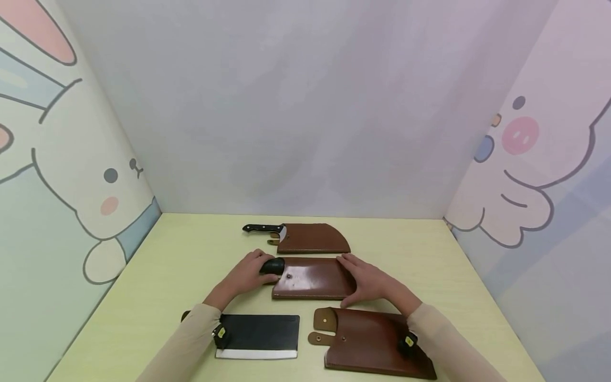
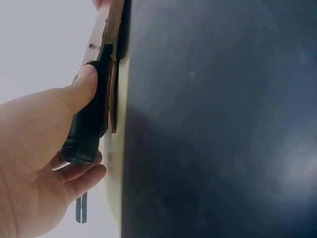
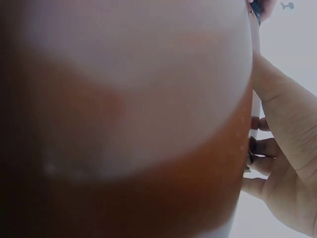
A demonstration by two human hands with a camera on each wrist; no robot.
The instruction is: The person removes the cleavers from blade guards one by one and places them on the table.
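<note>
Mid-table lies a cleaver in a glossy brown leather sheath, its blade hidden inside. My left hand grips its black handle; the thumb lies along the handle in the left wrist view, fingers on the other side. Across the sheath's right end, my right hand holds it with fingers at the far edge and thumb at the near edge. Below my left forearm is a bare cleaver with a black blade and silver edge. Another brown sheath, strap unfastened, lies partly under my right forearm.
Behind, a black-handled knife sits in a brown sheath with a rounded end. Pale yellow tabletop surrounds everything. A grey back wall and cartoon-printed side panels enclose the table.
</note>
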